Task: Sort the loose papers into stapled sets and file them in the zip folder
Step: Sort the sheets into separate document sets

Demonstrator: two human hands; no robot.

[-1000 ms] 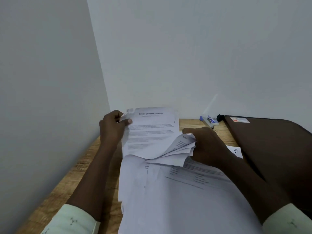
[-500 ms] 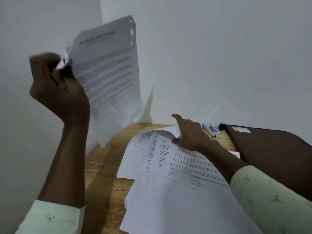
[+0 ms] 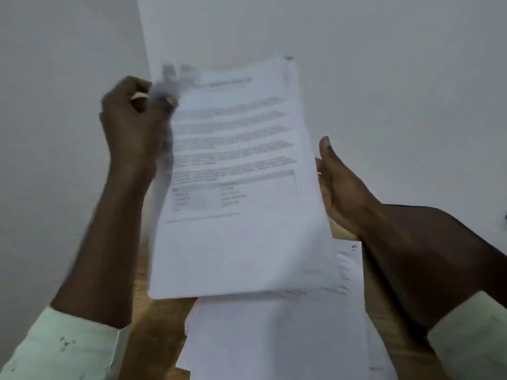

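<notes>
Head view: the left hand (image 3: pixel 131 116) pinches the top-left corner of a printed set of papers (image 3: pixel 236 187), held upright in front of the wall. The right hand (image 3: pixel 337 185), thumb straight, touches its right edge and seems spread behind it (blur hides the fingers). More loose papers (image 3: pixel 274 338) lie overlapped on the wooden table (image 3: pixel 162 319) below. Neither stapler nor zip folder shows here. Sorting looks early: stapling and filing are left.

Sheet (image 3: pixel 233 174) between left hand (image 3: pixel 131 119) and right hand (image 3: pixel 340 187), above papers (image 3: pixel 274 338) (on table (image 3: pixel 153 325)).
</notes>
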